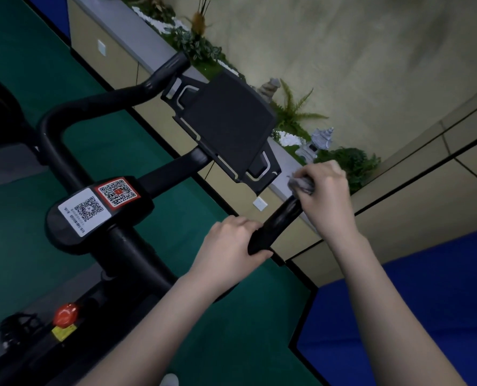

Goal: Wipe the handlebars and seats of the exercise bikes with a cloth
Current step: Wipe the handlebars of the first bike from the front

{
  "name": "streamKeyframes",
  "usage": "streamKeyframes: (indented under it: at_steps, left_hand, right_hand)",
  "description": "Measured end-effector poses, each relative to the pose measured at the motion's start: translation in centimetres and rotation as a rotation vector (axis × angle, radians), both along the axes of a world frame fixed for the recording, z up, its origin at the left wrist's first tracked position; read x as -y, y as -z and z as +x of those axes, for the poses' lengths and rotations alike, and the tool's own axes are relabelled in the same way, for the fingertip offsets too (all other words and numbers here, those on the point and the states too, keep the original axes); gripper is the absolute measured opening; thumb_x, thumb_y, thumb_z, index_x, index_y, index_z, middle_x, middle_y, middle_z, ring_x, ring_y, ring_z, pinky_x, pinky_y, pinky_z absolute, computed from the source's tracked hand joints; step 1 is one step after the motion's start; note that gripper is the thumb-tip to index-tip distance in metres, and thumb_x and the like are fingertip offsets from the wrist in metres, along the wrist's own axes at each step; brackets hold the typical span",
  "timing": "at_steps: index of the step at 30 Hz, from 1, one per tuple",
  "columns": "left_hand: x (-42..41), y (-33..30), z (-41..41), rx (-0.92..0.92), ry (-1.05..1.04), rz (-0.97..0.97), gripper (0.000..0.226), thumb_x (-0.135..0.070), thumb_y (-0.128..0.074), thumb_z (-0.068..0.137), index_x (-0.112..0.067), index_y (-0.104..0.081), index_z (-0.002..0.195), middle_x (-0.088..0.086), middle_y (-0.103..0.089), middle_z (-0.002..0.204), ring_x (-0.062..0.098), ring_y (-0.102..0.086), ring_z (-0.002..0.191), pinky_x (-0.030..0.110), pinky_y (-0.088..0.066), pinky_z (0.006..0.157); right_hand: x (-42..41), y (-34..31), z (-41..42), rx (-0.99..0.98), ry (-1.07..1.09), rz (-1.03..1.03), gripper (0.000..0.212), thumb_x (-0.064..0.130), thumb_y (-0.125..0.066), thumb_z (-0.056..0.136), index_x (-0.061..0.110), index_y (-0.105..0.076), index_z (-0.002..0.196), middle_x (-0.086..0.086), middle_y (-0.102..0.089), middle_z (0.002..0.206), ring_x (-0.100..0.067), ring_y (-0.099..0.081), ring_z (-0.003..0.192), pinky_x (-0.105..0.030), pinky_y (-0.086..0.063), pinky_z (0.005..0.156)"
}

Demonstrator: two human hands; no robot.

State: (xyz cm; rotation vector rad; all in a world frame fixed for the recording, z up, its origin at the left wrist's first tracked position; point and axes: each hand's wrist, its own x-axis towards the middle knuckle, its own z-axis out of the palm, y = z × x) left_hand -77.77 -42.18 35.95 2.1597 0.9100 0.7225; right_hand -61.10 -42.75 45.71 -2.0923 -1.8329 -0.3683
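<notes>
Left hand: your left hand (pixel 233 243) curls its fingers around the black curved handlebar (pixel 276 227).
Right hand: your right hand (pixel 325 190) clamps a crumpled grey cloth (pixel 301 184) on the bar's tip, just beyond your left fingers.

Black handlebar (pixel 280 221), grey cloth (pixel 301 183), green floor (pixel 176 218)
</notes>
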Motion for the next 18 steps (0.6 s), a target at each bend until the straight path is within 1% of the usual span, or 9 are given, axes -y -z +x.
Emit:
streamKeyframes:
  at_steps: [2,6,8,10,11,12,13,14,18]
  left_hand:
    - [0.0,0.0,0.1,-0.009,-0.008,0.004,0.052,-0.053,-0.063,0.083,-0.025,-0.057,0.126,-0.009,-0.06,0.112,0.012,-0.048,0.107,0.027,-0.037,0.092]
    - [-0.3,-0.3,0.3,-0.007,-0.036,-0.043,0.056,-0.062,-0.059,0.08,-0.026,-0.059,0.122,-0.01,-0.061,0.109,0.011,-0.053,0.106,0.03,-0.044,0.089]
    - [-0.6,-0.6,0.6,-0.027,-0.045,-0.055,0.06,-0.064,-0.058,0.08,-0.026,-0.056,0.126,-0.01,-0.061,0.113,0.011,-0.054,0.107,0.031,-0.046,0.089]
    - [-0.8,-1.0,1.3,-0.039,-0.039,-0.057,0.062,-0.063,-0.058,0.081,-0.026,-0.052,0.13,-0.01,-0.059,0.117,0.012,-0.054,0.109,0.032,-0.047,0.09]
    - [-0.9,-1.3,1.8,-0.042,-0.033,-0.061,0.062,-0.062,-0.059,0.081,-0.027,-0.05,0.132,-0.009,-0.059,0.119,0.013,-0.054,0.11,0.034,-0.047,0.09]
    - [-0.9,-1.6,2.1,-0.041,-0.031,-0.067,0.062,-0.061,-0.059,0.081,-0.028,-0.049,0.132,-0.008,-0.058,0.119,0.014,-0.054,0.111,0.035,-0.047,0.091]
    - [-0.9,-1.8,2.5,-0.04,-0.033,-0.071,0.06,-0.059,-0.06,0.082,-0.028,-0.049,0.132,-0.007,-0.057,0.118,0.016,-0.054,0.11,0.036,-0.048,0.09]
    - [-0.8,-1.9,2.8,-0.043,-0.038,-0.071,0.059,-0.058,-0.061,0.082,-0.029,-0.049,0.132,-0.007,-0.057,0.116,0.017,-0.055,0.109,0.036,-0.048,0.089]
    - [-0.8,-1.6,3.2,-0.037,-0.059,-0.072,0.052,-0.048,-0.066,0.083,-0.028,-0.052,0.129,-0.007,-0.057,0.111,0.017,-0.058,0.102,0.036,-0.049,0.086]
  right_hand:
    - [0.3,0.3,0.1,-0.019,-0.05,-0.017,0.004,0.006,-0.07,0.082,0.008,-0.067,0.082,-0.004,-0.066,0.084,-0.025,-0.049,0.093,-0.033,-0.03,0.076]
    - [-0.1,-0.7,1.3,-0.123,-0.012,0.145,0.002,0.006,-0.065,0.084,0.008,-0.067,0.085,0.008,-0.059,0.081,-0.026,-0.053,0.089,-0.03,-0.036,0.073]
    - [-0.5,-1.1,2.1,-0.332,0.088,0.196,0.004,0.012,-0.064,0.087,0.011,-0.067,0.086,0.015,-0.059,0.075,-0.03,-0.06,0.075,-0.041,-0.048,0.065]
    - [-0.9,-1.2,3.0,-0.633,0.168,0.218,0.004,0.016,-0.065,0.088,0.014,-0.066,0.086,0.014,-0.062,0.066,-0.029,-0.063,0.056,-0.048,-0.055,0.051]
    - [-0.9,-1.1,3.5,-0.73,0.185,0.228,0.003,0.015,-0.065,0.088,0.013,-0.066,0.087,0.014,-0.064,0.07,-0.025,-0.065,0.06,-0.051,-0.057,0.056]
    - [-0.9,-0.8,3.9,-0.785,0.189,0.24,0.003,0.014,-0.066,0.088,0.012,-0.067,0.089,0.012,-0.066,0.077,-0.023,-0.066,0.073,-0.052,-0.057,0.071]
    - [-0.7,-0.5,4.3,-0.836,0.186,0.255,0.003,0.012,-0.065,0.089,0.01,-0.067,0.09,0.005,-0.067,0.085,-0.023,-0.065,0.086,-0.051,-0.054,0.084]
    - [-0.3,0.0,4.5,-0.901,0.179,0.272,0.003,0.011,-0.064,0.09,0.011,-0.067,0.09,0.0,-0.066,0.088,-0.022,-0.064,0.09,-0.05,-0.052,0.09]
    - [1.9,3.0,4.3,-1.155,0.166,0.372,0.01,0.012,-0.06,0.093,0.017,-0.067,0.089,0.006,-0.068,0.086,-0.014,-0.062,0.088,-0.044,-0.05,0.087]
